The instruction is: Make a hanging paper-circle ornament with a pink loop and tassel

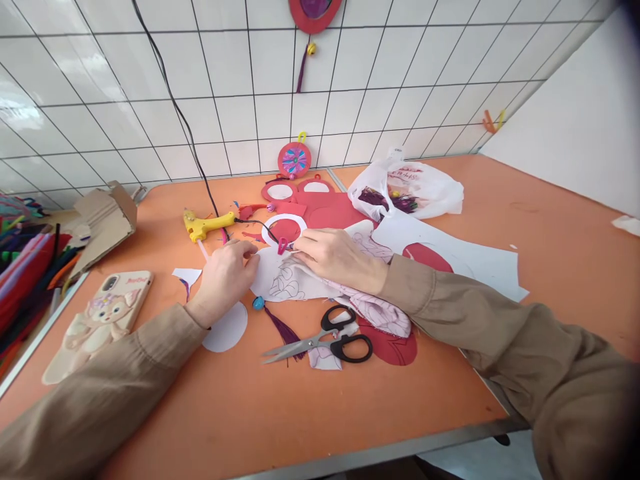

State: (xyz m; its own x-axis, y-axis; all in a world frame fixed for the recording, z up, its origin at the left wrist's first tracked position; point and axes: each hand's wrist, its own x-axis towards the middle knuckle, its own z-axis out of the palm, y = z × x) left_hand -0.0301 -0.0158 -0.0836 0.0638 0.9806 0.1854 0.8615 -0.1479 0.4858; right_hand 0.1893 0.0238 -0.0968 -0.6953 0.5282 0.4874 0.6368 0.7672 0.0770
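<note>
My left hand [227, 275] rests at the left edge of a white paper with a line drawing [287, 280], its fingers curled; whether they pinch anything is hidden. My right hand [340, 259] has its fingers closed at the paper's top, over patterned fabric [383, 312], beside a small pink loop [283, 246]; what it grips is too small to name. Just behind lies a white ring [267, 230]. In front are black-handled scissors [320, 341], a purple tassel with a blue bell [258, 303] and a white paper circle [227, 330].
A yellow glue gun [207, 225] lies at back left, near a phone [100, 320] and a cardboard box [107, 223]. Red paper pieces [325, 208], a round ornament [294, 160] and a white plastic bag [435, 190] sit toward the tiled wall. A black cable hangs down.
</note>
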